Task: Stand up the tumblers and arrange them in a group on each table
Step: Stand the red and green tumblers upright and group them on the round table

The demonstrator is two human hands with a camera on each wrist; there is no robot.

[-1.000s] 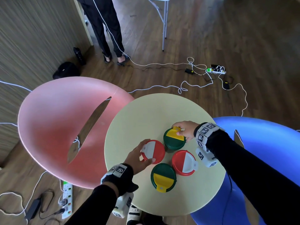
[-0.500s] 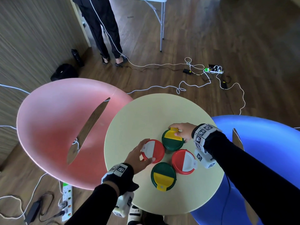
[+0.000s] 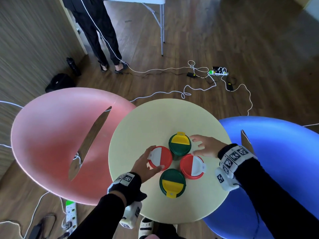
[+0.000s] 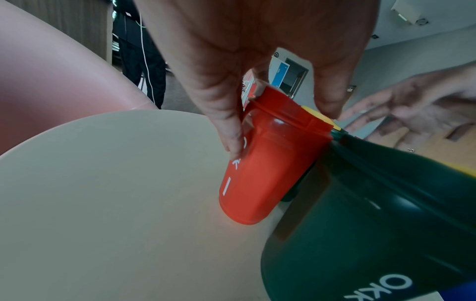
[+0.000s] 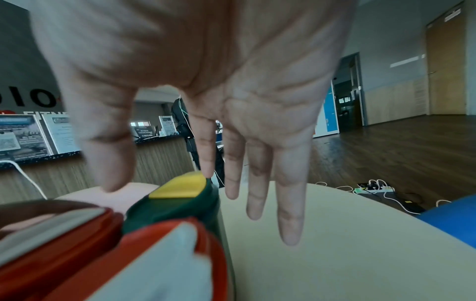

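Observation:
Four tumblers stand upright in a tight cluster on the round cream table (image 3: 155,121). The far green tumbler (image 3: 179,144) and the near green tumbler (image 3: 172,182) have yellow flaps. The left red tumbler (image 3: 160,158) and the right red tumbler (image 3: 192,166) have white flaps. My left hand (image 3: 146,166) grips the left red tumbler (image 4: 262,163), thumb on its side and a finger over the lid rim. My right hand (image 3: 205,145) hovers open just right of the far green tumbler (image 5: 175,203), its fingers (image 5: 257,183) spread and touching nothing.
A pink chair (image 3: 51,144) curves round the table's left side and a blue chair (image 3: 276,152) round its right. On the wooden floor lie white cables and a power strip (image 3: 218,72). A person (image 3: 98,31) stands at the back beside a folding table leg (image 3: 161,23).
My right hand has let go of the far green tumbler, opened and drawn back to the right. That tumbler now sits against the group. My left hand still holds the left red tumbler.

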